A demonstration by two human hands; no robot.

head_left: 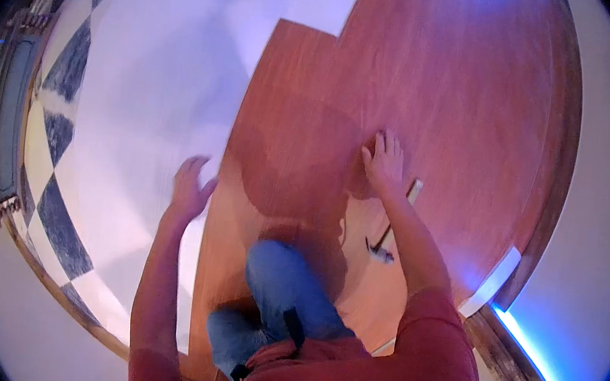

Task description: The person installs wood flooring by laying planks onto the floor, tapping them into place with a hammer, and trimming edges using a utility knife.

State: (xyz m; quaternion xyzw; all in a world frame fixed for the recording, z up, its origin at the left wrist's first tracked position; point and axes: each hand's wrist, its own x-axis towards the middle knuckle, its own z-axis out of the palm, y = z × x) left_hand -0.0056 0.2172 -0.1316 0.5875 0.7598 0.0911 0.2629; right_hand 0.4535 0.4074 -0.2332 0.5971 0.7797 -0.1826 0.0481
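Note:
My right hand (385,163) lies on the reddish wood flooring (468,126), its fingers stretched out and nothing in them. Beside my right forearm rests a claw hammer (380,252); the forearm hides part of its handle. My left hand (192,187) is by the left edge of the flooring, over the white underlay sheet (151,100). Its thumb and fingers are apart, and it holds nothing. Whether it touches the sheet or hovers just above, I cannot tell. The flooring's edge makes a step near the top.
Black-and-white checkered tiles (59,231) show left of the sheet. A dark wood baseboard (564,143) runs along the right wall, with a white strip (490,283) against it. Blue light glows at the lower right. My jeans-clad knee (282,270) is on the flooring.

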